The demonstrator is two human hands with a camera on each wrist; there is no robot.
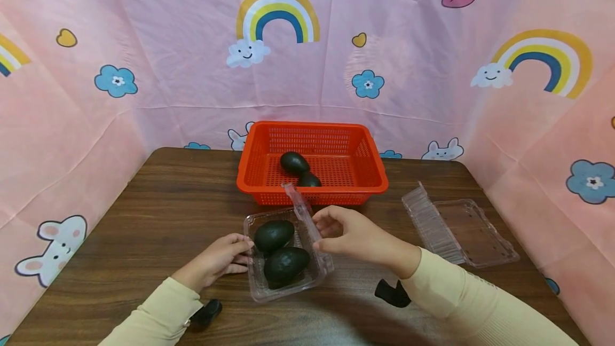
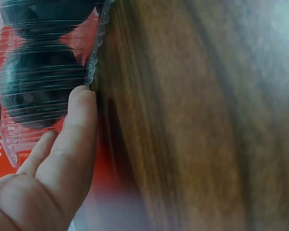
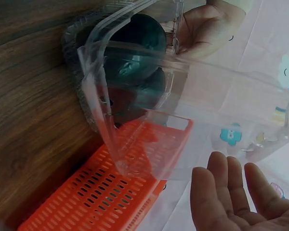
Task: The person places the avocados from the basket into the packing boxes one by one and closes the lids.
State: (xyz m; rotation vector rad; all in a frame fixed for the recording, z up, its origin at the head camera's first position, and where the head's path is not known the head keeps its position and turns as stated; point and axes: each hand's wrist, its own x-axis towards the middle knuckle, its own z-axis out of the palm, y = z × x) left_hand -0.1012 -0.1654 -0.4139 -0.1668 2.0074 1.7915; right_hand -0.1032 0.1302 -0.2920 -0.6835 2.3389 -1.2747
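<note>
A clear plastic clamshell box [image 1: 261, 295] sits on the table with two dark green avocados [image 1: 274, 235] in its base. Its hinged lid [image 3: 192, 96] stands raised on the right side. My left hand [image 1: 223, 258] touches the box's left rim; in the left wrist view its fingers [image 2: 79, 120] lie fairly straight against the ribbed wall. Beside the raised lid is my right hand [image 1: 355, 236], its fingers loosely bent and spread from the thumb. Whether those fingertips touch the lid is hard to see.
Behind the box stands a red plastic basket [image 1: 312, 196] with two more avocados [image 1: 294, 163] inside. To the right lies a second clamshell box [image 1: 473, 234], unfolded. Black straps [image 1: 393, 293] are near both wrists. Printed pink cloth [image 1: 307, 84] surrounds the wooden table [image 1: 192, 186].
</note>
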